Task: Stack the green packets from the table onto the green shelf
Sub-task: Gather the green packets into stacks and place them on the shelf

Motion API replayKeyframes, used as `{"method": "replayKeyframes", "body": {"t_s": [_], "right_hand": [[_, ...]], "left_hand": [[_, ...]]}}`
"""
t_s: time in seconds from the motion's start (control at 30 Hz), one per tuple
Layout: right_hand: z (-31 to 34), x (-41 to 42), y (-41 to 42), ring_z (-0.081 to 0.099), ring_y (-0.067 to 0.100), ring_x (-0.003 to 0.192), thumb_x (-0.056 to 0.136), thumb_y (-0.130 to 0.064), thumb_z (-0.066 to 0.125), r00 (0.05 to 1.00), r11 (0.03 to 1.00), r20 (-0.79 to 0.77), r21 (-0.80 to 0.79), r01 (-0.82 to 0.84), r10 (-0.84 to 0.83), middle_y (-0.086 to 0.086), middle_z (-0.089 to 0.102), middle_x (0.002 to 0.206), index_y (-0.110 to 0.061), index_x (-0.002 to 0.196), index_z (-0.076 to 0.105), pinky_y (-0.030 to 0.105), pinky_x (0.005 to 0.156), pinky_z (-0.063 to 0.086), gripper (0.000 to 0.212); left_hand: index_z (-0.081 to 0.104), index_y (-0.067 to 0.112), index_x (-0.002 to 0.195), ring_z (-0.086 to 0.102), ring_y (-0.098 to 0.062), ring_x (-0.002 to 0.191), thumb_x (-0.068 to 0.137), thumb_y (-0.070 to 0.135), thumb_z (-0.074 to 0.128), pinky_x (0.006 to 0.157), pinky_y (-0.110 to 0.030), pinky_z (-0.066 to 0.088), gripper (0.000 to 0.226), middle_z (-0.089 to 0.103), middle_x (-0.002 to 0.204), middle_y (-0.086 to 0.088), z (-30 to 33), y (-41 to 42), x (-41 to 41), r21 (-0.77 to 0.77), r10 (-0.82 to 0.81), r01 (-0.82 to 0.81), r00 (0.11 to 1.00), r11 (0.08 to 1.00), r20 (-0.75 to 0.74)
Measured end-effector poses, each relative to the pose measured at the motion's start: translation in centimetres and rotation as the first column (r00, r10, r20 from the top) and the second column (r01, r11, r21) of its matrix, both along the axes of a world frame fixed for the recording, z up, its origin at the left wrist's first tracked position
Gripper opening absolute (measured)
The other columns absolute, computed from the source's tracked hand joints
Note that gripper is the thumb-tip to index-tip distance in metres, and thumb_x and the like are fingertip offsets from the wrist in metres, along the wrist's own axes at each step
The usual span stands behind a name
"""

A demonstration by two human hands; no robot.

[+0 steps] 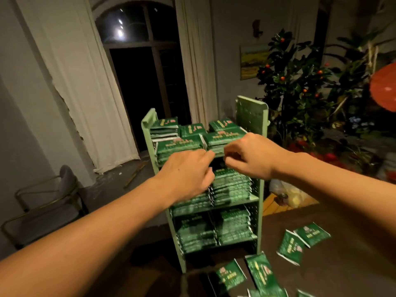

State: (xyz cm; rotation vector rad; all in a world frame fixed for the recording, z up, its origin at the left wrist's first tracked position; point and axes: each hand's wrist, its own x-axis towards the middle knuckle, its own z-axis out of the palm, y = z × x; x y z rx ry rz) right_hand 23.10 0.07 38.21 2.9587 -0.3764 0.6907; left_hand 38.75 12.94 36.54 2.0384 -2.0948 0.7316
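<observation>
Both your hands are at the green shelf's [252, 112] top tier. Left hand [186, 171] fingers curled at the packet stacks [182, 144]; grip unclear. Right hand [250, 156] fingers pinch a stack edge. Loose packets [291, 246] lie on the bench [342, 264].

Packets [229, 185] stacked on shelf [252, 116] tiers; loose packets [311, 234] on table [342, 264] right

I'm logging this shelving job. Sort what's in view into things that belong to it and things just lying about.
Job:
shelf
stacked packets
loose packets on the table
left hand and right hand, at the top stacks

Lying about:
chair
plant
curtains
painting
</observation>
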Motion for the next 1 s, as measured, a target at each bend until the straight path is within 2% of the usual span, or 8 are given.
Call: {"method": "replayKeyframes", "body": {"t_s": [0.13,0.27,0.33,0.43,0.67,0.73,0.9,1.0], "right_hand": [[-3.9,-3.2,-0.5,0.046,0.013,0.053,0.084,-0.044,0.038,0.996,0.990,-0.068,0.121,0.070,-0.062,-0.004,0.050,0.057,-0.023,0.062,0.046,0.042,0.057,0.048,0.032],[-7.2,-5.4,-0.6,0.046,0.012,0.054,0.087,-0.040,0.046,0.978,0.966,-0.180,0.217,0.140,-0.102,-0.005,0.050,0.059,-0.027,0.061,0.042,0.041,0.058,0.047,0.030],[-9.2,-6.3,-0.6,0.048,0.016,0.059,0.092,-0.036,0.054,0.957,0.950,-0.263,0.248,0.187,-0.120,-0.002,0.056,0.065,-0.025,0.066,0.049,0.037,0.060,0.044,0.028],[-12.7,-7.3,-0.6,0.056,0.023,0.073,0.091,-0.033,0.061,0.916,0.922,-0.371,0.280,0.267,-0.153,0.004,0.064,0.079,-0.019,0.081,0.061,0.034,0.066,0.046,0.017],[-22.2,-9.5,-1.4,0.067,0.025,0.090,0.084,-0.031,0.071,0.819,0.830,-0.565,0.405,0.383,-0.103,0.004,0.073,0.098,-0.018,0.097,0.069,0.038,0.080,0.056,0.019],[-24.6,-9.9,-1.8,0.067,0.023,0.094,0.083,-0.034,0.075,0.798,0.799,-0.597,0.440,0.409,-0.080,0.004,0.072,0.104,-0.018,0.104,0.068,0.036,0.083,0.056,0.027],[-29.2,-10.3,-1.8,0.058,0.024,0.116,0.083,-0.040,0.078,0.738,0.758,-0.675,0.470,0.452,-0.021,0.001,0.056,0.116,-0.019,0.126,0.061,0.032,0.098,0.050,0.050],[-32.0,-9.8,-1.8,0.052,0.027,0.126,0.080,-0.042,0.081,0.716,0.709,-0.697,0.497,0.501,-0.018,0.003,0.040,0.140,-0.020,0.137,0.052,0.032,0.107,0.043,0.068]], "left_hand": [[0.045,0.019,0.098,0.059,-0.025,0.078,0.101,0.035,0.042,0.065,-0.040,0.049,0.016,0.056,0.091,0.002,-4.1,-1.3,-1.5,0.147,-0.030,0.032,0.999,0.989,-0.020],[0.051,0.017,0.101,0.059,-0.024,0.080,0.100,0.035,0.045,0.066,-0.038,0.049,0.019,0.058,0.092,0.001,-7.7,-2.2,-3.2,0.207,-0.061,0.083,0.992,0.975,-0.110],[0.050,0.016,0.103,0.056,-0.024,0.082,0.101,0.034,0.045,0.070,-0.039,0.050,0.019,0.057,0.094,0.000,-9.8,-2.5,-4.2,0.289,-0.047,0.089,0.987,0.953,-0.152],[0.051,0.015,0.120,0.058,-0.026,0.094,0.102,0.038,0.046,0.079,-0.041,0.051,0.029,0.059,0.110,-0.005,-13.1,-2.6,-5.2,0.464,0.008,0.077,0.984,0.883,-0.179],[0.033,0.017,0.150,0.050,-0.030,0.128,0.094,0.052,0.062,0.102,-0.043,0.046,0.072,0.045,0.141,-0.007,-23.6,-1.9,-6.4,0.769,0.152,0.099,0.956,0.632,-0.249],[0.025,0.017,0.155,0.043,-0.031,0.136,0.091,0.054,0.065,0.109,-0.044,0.041,0.084,0.037,0.149,-0.006,-26.1,-1.7,-6.7,0.803,0.211,0.109,0.936,0.586,-0.281],[0.018,0.019,0.159,0.024,-0.030,0.150,0.088,0.053,0.070,0.121,-0.043,0.028,0.094,0.022,0.163,-0.004,-30.3,-1.6,-7.5,0.813,0.298,0.128,0.888,0.568,-0.349],[0.014,0.019,0.160,0.015,-0.028,0.153,0.087,0.054,0.071,0.124,-0.041,0.022,0.100,0.013,0.166,-0.004,-32.3,-1.6,-7.9,0.816,0.359,0.086,0.868,0.571,-0.343]]}}
